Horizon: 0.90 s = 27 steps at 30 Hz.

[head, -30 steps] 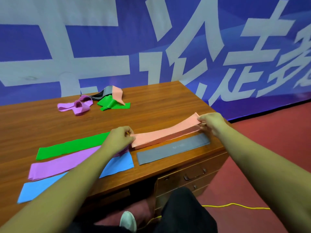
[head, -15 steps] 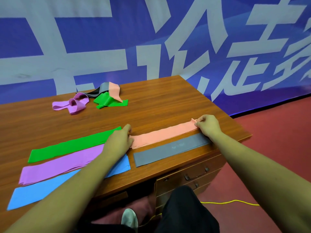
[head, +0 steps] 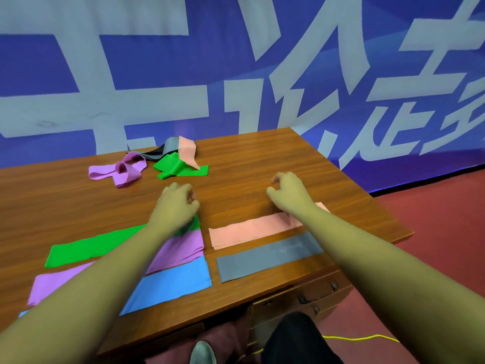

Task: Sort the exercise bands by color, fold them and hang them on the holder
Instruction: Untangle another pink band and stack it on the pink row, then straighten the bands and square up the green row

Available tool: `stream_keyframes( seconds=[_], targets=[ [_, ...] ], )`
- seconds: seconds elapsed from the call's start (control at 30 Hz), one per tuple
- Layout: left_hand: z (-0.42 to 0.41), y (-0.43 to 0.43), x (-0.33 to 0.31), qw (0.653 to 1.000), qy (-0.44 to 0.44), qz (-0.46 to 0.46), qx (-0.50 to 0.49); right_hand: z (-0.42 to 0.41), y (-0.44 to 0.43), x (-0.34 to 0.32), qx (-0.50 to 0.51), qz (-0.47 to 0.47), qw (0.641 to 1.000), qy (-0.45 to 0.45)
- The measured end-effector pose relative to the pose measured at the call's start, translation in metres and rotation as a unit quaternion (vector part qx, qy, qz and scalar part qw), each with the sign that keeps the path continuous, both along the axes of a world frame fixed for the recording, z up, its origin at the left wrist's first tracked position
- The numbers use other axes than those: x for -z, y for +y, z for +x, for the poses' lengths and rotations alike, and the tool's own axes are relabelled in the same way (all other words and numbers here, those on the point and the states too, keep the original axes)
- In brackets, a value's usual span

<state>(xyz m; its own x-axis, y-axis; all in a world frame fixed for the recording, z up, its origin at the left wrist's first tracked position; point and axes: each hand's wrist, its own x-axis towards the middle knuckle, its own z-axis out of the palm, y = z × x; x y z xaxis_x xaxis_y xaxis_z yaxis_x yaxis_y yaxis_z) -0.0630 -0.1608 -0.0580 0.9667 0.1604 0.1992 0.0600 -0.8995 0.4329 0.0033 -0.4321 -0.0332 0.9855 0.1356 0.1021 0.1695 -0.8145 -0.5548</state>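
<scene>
Five bands lie flat near the desk's front: a green band (head: 89, 248), a purple band (head: 178, 252), a blue band (head: 173, 282), a salmon band (head: 249, 229) and a grey band (head: 265, 256). At the back sits a loose heap: a crumpled purple band (head: 118, 170), a green one (head: 181, 168), a salmon one (head: 187, 151) and a dark grey one (head: 168, 147). My left hand (head: 175, 206) hovers over the right end of the flat green band, fingers curled, holding nothing. My right hand (head: 288, 193) hovers beyond the salmon band, fingers loosely apart and empty. No holder is visible.
The wooden desk (head: 262, 164) has drawers (head: 315, 292) under its front right. Behind it hangs a blue banner (head: 236, 61) with large pale characters. Red floor (head: 433, 232) lies to the right, with a yellow cord (head: 362, 337) below. A shoe (head: 202, 353) shows at the bottom.
Both hands laid the salmon band flat beside the grey one, let go of its ends and moved away toward the back of the desk.
</scene>
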Motion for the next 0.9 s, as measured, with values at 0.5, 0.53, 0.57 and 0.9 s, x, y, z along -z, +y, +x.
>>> stream_keyframes(
  seconds=[0.5, 0.53, 0.57, 0.9],
  targets=[
    [0.094, 0.102, 0.027, 0.996, 0.034, -0.013, -0.079, 0.094, 0.177, 0.043, -0.134, -0.038, 0.990, -0.005],
    [0.099, 0.105, 0.032, 0.997, 0.028, -0.011, -0.077, 0.099, 0.182, 0.049, -0.139, -0.057, 0.988, -0.015],
    [0.103, 0.108, 0.037, 0.997, 0.018, -0.007, -0.075, 0.104, 0.186, 0.055, -0.140, -0.079, 0.987, -0.028],
    [0.102, 0.117, 0.039, 0.997, -0.028, -0.037, -0.054, 0.112, 0.188, 0.056, -0.182, -0.063, 0.974, -0.120]
  ],
)
